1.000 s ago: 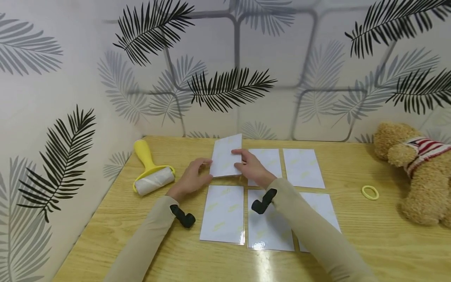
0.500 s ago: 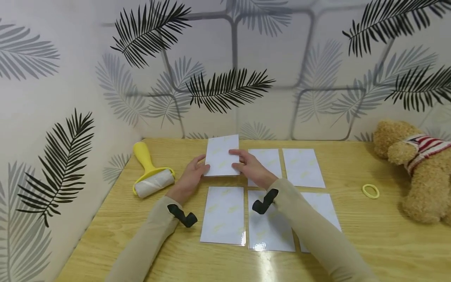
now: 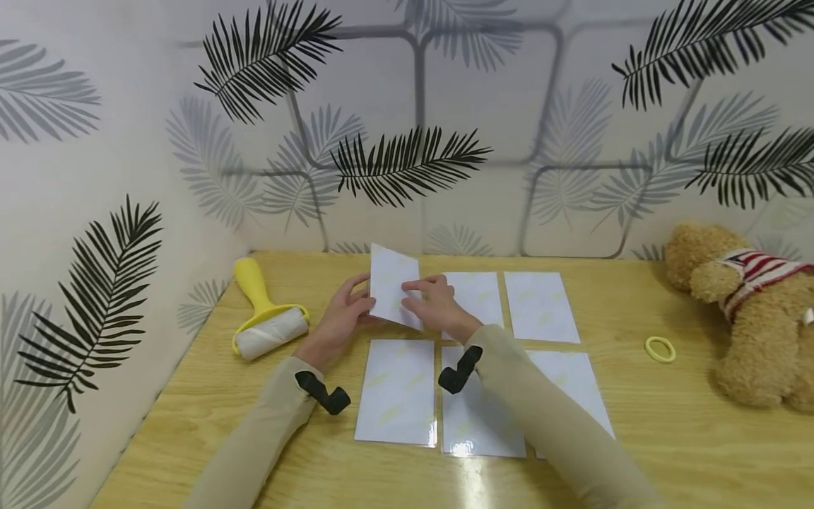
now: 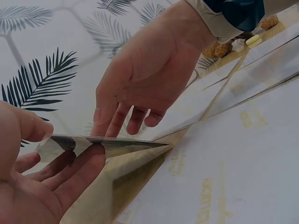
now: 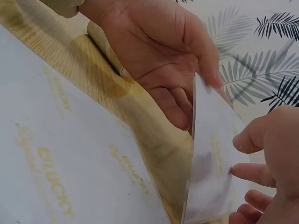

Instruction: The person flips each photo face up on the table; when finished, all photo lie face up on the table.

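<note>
Left hand (image 3: 339, 318) pinches a tilted card (image 3: 389, 279) over the counter (image 3: 674, 431); right hand (image 3: 441, 309), fingers (image 3: 420, 285) extended, seemingly just touches it!

In your right wrist view you can read LUCKY, printed repeatedly in yellow on the flat card (image 5: 88, 163); you can't make out the script beside it. The yellow print on your lifted card (image 5: 205, 177) is too faint to read. Your head view shows yellow marks, all illegible.
</note>
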{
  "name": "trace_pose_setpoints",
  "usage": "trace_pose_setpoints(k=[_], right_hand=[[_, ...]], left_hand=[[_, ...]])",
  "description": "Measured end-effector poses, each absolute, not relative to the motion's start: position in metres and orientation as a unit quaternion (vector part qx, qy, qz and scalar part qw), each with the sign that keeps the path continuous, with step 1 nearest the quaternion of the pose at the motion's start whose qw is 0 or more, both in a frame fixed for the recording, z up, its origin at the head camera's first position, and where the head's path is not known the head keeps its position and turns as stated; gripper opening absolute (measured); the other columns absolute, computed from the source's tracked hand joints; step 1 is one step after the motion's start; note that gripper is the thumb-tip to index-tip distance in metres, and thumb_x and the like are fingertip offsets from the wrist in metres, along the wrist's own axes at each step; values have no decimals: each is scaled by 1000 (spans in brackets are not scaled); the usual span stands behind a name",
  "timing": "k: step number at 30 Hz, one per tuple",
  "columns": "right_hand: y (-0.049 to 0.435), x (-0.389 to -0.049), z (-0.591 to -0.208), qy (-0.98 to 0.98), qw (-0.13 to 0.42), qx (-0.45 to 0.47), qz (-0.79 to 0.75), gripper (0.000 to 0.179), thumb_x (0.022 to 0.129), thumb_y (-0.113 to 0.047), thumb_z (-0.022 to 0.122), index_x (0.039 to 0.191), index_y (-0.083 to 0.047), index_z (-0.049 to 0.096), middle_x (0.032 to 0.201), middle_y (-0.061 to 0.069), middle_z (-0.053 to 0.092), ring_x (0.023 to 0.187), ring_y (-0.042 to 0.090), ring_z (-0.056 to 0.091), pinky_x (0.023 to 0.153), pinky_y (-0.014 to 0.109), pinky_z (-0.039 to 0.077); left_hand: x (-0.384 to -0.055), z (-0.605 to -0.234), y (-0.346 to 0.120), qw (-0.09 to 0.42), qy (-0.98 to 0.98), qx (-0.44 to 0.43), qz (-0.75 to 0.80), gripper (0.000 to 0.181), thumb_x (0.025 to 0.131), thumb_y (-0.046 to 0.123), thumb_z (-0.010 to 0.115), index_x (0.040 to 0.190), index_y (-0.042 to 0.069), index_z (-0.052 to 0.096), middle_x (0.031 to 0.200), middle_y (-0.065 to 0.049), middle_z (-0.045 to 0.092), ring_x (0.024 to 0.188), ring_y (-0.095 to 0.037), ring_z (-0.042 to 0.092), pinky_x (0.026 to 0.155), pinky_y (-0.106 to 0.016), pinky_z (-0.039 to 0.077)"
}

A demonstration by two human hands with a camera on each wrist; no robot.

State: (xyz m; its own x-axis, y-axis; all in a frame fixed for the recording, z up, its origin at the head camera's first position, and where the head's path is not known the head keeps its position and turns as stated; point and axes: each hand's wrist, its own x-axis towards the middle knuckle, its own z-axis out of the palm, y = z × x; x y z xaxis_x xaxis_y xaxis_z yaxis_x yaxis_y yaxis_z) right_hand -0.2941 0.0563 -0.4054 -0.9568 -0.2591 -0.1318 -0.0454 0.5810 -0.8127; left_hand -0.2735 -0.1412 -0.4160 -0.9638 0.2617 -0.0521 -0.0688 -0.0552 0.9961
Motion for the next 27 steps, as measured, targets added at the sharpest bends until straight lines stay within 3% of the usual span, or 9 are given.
trace_pose_setpoints(k=[5, 10, 15, 19, 22, 27], right_hand=[[49, -291, -405, 862, 136, -119, -473, 44, 99, -25, 50, 140, -9, 49, 148, 17, 29, 129, 36, 34, 105, 49, 35], [47, -287, -401, 839, 164, -148, -497, 52, 102, -29, 44, 147, -5, 36, 148, 15, 32, 124, 33, 43, 104, 44, 39], [46, -286, -396, 815, 173, -171, -526, 60, 104, -34, 37, 153, -5, 19, 148, 18, 32, 131, 35, 39, 108, 47, 35], [44, -286, -394, 810, 179, -181, -528, 63, 105, -37, 32, 154, -4, 9, 145, 21, 32, 133, 36, 38, 110, 50, 32], [44, -284, -391, 803, 203, -178, -532, 66, 105, -41, 29, 155, -8, 0, 149, 20, 27, 138, 35, 33, 112, 51, 29], [46, -280, -385, 796, 235, -166, -532, 69, 103, -50, 25, 155, -18, -8, 159, 15, 12, 145, 31, 22, 114, 48, 27]], left_hand=[[-272, -414, -144, 115, 671, 95, 727, 54, 102, 12, 45, 151, 10, 23, 142, -24, 42, 99, -11, 61, 100, -51, 44], [-273, -417, -145, 134, 669, 132, 719, 58, 102, 27, 43, 153, 7, 21, 145, -25, 38, 104, -13, 59, 98, -48, 46], [-275, -417, -143, 180, 671, 172, 699, 65, 102, 42, 35, 155, 12, 13, 156, -19, 26, 126, -28, 49, 100, -43, 45], [-272, -416, -141, 183, 676, 186, 689, 60, 104, 36, 33, 156, 13, 13, 158, -15, 22, 137, -38, 35, 107, -52, 36], [-272, -417, -141, 169, 695, 187, 673, 56, 105, 30, 34, 156, 12, 15, 159, -12, 22, 140, -37, 31, 110, -55, 32], [-271, -419, -138, 149, 739, 193, 628, 54, 105, 25, 40, 154, 12, 22, 158, -11, 23, 141, -33, 31, 109, -51, 34]])
